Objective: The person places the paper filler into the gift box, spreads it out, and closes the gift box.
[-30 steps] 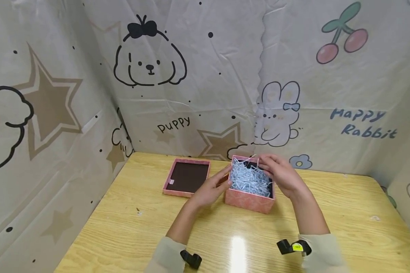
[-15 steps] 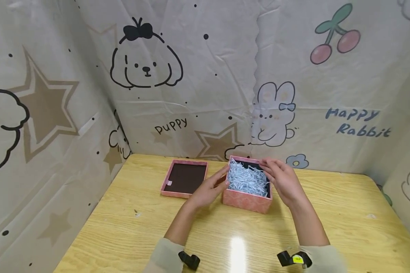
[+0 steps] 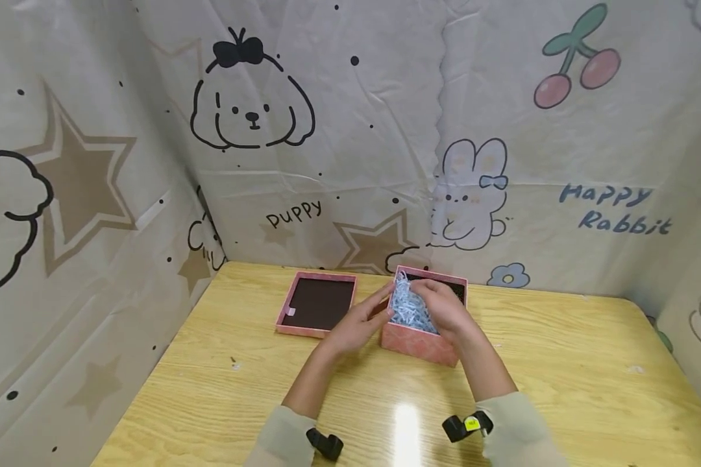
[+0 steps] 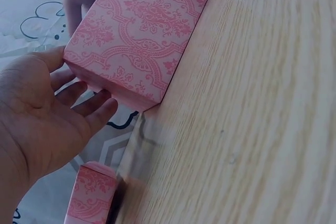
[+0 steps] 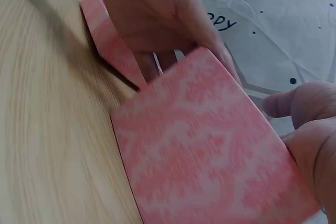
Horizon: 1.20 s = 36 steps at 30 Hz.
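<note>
Two hands, one box, one lid on your wooden table

You have one open pink box (image 3: 423, 340) holding one heap of pale blue shredded paper (image 3: 405, 308), one pink lid (image 3: 318, 305) lying upturned beside it, and one table (image 3: 561, 376) beneath; your two hands count as one left hand (image 3: 359, 324) and one right hand (image 3: 444, 308), with two sleeves below.

The gift box (image 3: 423, 340) my hands are at is pink with a darker pink damask pattern, its paper shreds (image 3: 405, 308) pale blue. The lid (image 3: 317, 303) is pink-rimmed, its inside dark brown, maybe black. The table (image 3: 561, 363) is yellow wood grain.
</note>
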Each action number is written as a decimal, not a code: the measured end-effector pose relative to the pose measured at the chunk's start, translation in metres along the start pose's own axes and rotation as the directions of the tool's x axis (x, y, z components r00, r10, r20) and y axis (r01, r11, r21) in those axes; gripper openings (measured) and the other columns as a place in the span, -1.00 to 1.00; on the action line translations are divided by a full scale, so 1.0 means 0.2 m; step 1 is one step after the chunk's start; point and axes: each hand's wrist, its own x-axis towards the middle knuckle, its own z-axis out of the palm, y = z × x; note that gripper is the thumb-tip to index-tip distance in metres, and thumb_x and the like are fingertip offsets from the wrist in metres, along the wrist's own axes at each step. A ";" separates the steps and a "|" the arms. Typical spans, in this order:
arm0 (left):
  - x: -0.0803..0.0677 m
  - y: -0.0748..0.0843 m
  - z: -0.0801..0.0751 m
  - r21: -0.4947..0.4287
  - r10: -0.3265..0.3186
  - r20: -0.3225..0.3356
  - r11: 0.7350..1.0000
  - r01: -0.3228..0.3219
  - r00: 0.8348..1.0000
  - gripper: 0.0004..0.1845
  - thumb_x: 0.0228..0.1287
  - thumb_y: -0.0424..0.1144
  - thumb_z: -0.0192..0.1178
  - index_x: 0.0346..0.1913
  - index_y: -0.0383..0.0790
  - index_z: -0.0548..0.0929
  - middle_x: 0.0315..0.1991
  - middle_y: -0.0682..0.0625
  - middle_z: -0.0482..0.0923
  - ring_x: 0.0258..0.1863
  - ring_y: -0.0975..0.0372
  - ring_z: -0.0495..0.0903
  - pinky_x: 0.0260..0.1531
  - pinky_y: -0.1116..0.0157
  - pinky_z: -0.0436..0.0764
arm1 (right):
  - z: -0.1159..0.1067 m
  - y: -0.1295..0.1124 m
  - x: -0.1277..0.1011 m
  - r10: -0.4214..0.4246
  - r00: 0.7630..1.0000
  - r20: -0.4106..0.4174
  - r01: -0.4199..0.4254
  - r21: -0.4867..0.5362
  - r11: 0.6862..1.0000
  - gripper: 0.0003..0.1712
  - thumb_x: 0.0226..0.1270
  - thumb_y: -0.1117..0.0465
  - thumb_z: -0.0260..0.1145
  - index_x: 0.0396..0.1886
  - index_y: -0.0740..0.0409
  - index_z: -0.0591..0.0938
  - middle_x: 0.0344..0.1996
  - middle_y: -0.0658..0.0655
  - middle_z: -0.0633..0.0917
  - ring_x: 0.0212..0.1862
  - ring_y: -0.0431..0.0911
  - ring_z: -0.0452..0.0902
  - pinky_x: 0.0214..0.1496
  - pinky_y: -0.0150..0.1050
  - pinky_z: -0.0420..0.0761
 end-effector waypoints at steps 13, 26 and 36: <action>0.00 -0.01 0.00 -0.035 -0.018 0.012 0.999 0.019 1.000 -0.36 0.71 -0.11 0.05 0.71 0.05 0.17 0.68 0.14 0.12 0.60 0.10 0.25 0.53 0.08 0.34 | 0.08 -0.03 0.03 0.019 0.999 0.034 -0.012 -0.197 0.980 -0.39 0.71 0.15 0.03 0.52 0.49 0.33 0.50 0.48 0.35 0.55 0.33 0.20 0.59 0.32 0.19; 0.00 0.01 0.00 0.002 -0.052 -0.003 0.999 0.052 0.999 -0.36 0.68 -0.06 0.09 0.69 0.16 0.20 0.67 0.19 0.13 0.60 0.14 0.26 0.55 0.11 0.30 | -0.16 -0.20 -0.19 -0.023 1.000 0.015 0.025 -0.158 0.987 -0.32 0.78 0.09 -0.06 0.60 0.51 0.16 0.59 0.48 0.20 0.64 0.31 0.07 0.66 0.22 0.09; 0.00 0.01 0.01 0.018 -0.056 -0.005 0.998 0.057 0.998 -0.35 0.68 -0.04 0.08 0.70 0.15 0.20 0.68 0.18 0.11 0.61 0.12 0.25 0.56 0.07 0.28 | -0.07 -0.08 -0.21 0.033 0.999 -0.006 -0.034 -0.143 0.989 -0.34 0.76 0.06 -0.02 0.56 0.46 0.25 0.53 0.44 0.27 0.52 0.25 0.18 0.62 0.26 0.19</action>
